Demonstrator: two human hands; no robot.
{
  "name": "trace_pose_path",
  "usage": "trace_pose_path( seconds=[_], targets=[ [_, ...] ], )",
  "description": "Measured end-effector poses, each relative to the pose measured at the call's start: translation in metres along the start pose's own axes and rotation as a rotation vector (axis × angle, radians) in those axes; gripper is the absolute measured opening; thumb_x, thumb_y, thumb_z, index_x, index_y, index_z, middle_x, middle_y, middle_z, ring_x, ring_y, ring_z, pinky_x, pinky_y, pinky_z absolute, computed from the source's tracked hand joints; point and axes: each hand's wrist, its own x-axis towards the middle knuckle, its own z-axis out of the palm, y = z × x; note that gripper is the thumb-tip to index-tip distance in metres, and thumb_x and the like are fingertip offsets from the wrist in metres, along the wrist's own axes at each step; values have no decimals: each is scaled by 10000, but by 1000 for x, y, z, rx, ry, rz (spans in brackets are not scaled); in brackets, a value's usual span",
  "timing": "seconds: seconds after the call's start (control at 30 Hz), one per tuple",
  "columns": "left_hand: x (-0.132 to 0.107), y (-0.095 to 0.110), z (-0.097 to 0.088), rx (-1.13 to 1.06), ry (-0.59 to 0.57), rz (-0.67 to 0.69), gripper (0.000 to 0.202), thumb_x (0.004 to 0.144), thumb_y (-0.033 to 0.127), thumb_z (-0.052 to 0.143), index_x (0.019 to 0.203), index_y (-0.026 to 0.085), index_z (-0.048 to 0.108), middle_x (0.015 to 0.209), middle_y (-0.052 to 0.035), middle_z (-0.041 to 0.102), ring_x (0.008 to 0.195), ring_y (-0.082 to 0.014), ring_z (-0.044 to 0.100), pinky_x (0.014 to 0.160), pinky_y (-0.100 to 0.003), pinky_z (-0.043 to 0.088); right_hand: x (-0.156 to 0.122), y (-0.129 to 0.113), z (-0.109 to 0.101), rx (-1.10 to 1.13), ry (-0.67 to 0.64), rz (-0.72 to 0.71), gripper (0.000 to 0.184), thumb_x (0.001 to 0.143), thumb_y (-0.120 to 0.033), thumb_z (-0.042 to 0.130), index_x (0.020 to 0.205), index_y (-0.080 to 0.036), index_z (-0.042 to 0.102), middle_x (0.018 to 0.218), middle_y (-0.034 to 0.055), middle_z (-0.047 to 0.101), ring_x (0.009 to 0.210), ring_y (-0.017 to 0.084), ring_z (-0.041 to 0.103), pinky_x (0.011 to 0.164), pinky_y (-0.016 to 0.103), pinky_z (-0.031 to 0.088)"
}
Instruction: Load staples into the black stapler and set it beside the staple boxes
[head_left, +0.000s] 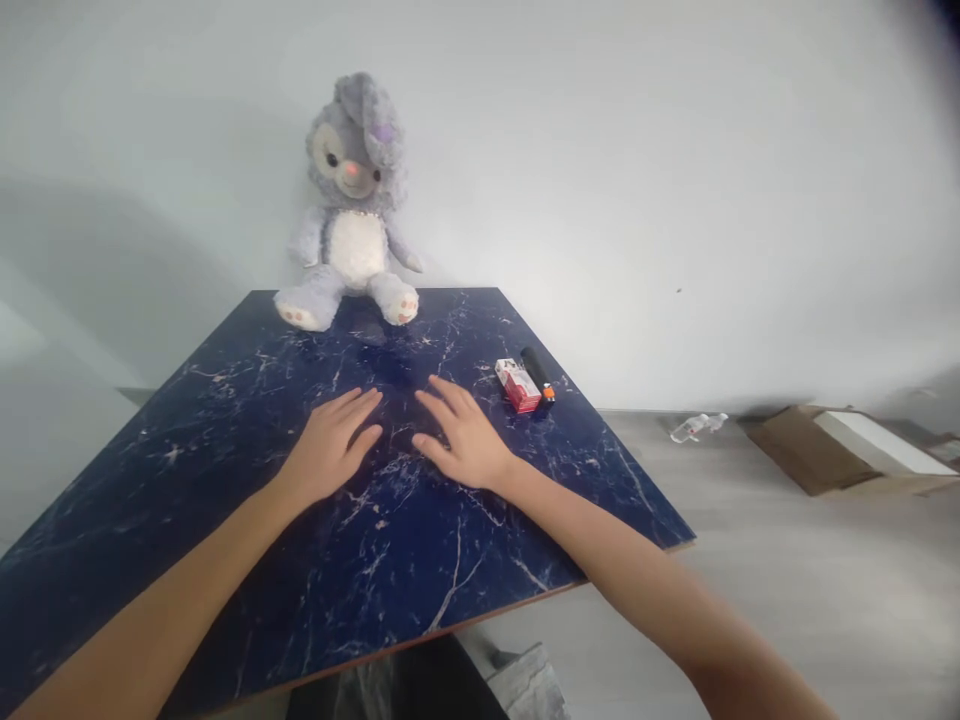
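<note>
My left hand (328, 446) rests palm down on the dark blue marble-patterned table (405, 560), thumb apart from the fingers and nothing in it. Across a small gap to the right lies my right hand (466, 437), also flat with its fingers spread, holding nothing. Just beyond the right hand, a small red and white box (519, 387) sits on the tabletop. Close beside that box lies a black cylindrical object with an orange part (540, 378); its exact kind is unclear.
A grey plush toy (356, 245) with a white belly sits at the table's back edge, against the pale wall (600, 150). On the floor to the right are a clear plastic bottle (697, 427) and an open cardboard box (817, 455).
</note>
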Motion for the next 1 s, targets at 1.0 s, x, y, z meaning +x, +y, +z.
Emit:
trace_pose_path(
  seconds=[1.0],
  targets=[
    [-11,-18,8,66,-253,-91,614,1050,552,238,1575,266,377,1684,-63,191,1560,-316,172,1253,-548,177,24,-6,45,48,-248,-38,661,991,-462,528,1530,-97,421,1503,200,510,1431,297,445,1207,476,345]
  ],
)
